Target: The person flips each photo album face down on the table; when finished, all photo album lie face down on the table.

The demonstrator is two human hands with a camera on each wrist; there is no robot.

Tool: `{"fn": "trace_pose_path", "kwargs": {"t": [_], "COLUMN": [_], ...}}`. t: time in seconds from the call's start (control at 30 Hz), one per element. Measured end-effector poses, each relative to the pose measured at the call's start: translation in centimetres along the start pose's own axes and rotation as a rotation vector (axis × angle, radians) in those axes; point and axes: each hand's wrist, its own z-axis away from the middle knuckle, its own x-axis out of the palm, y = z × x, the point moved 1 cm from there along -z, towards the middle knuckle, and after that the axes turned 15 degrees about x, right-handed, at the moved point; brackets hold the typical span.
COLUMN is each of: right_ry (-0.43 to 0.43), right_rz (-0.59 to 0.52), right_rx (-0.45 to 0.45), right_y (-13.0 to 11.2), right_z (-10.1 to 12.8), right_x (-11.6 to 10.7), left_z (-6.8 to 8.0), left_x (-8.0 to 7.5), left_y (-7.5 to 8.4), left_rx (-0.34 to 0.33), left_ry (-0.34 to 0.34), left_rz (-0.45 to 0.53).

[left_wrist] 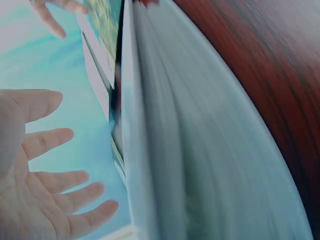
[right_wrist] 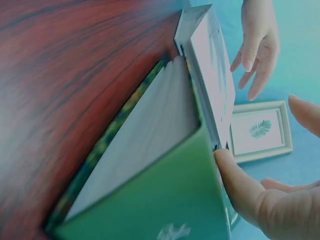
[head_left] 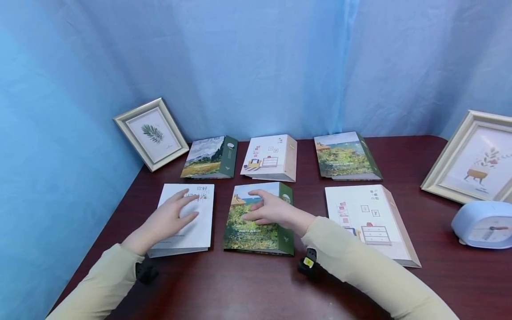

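My left hand [head_left: 169, 216] hovers over a white photo album [head_left: 182, 238] with Chinese lettering at the front left, its fingers spread and holding nothing. In the left wrist view the page edges [left_wrist: 220, 130] of that album fan out beside the hand [left_wrist: 40, 190]. Over a green painted photo album [head_left: 256, 242] in the front middle, my right hand [head_left: 274, 210] has its fingers loosely bent with nothing between them. The green spine [right_wrist: 155, 195] shows close up in the right wrist view. Whether a right fingertip touches the cover, I cannot tell.
A white album with room drawings [head_left: 380, 218] lies front right. Behind are a landscape album [head_left: 206, 155], another room-drawing album [head_left: 268, 158] and a garden album [head_left: 344, 155]. Picture frames stand left [head_left: 151, 133] and right [head_left: 476, 160], with a blue clock [head_left: 482, 224] before the right one.
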Motion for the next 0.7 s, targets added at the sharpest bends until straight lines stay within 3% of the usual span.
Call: {"fn": "trace_pose_path", "kwargs": {"t": [0.23, 0.4, 0.7], "right_ry": [-0.056, -0.072, -0.059], "right_rz": [-0.045, -0.051, -0.077], "right_rx": [0.013, 0.008, 0.014], "right_y": [-1.6, -2.2, -2.7], "right_z": [-0.5, -1.0, -2.2], "right_x": [1.1, 1.8, 2.9], "left_z": [1.3, 1.9, 2.5], "left_x": [-1.3, -1.5, -0.9], "left_y": [-2.4, -3.5, -4.5], "left_rx": [-0.111, -0.177, -0.209], "left_ry": [0.037, 0.013, -0.019], "left_rz": [0.004, 0.033, 0.068]}}
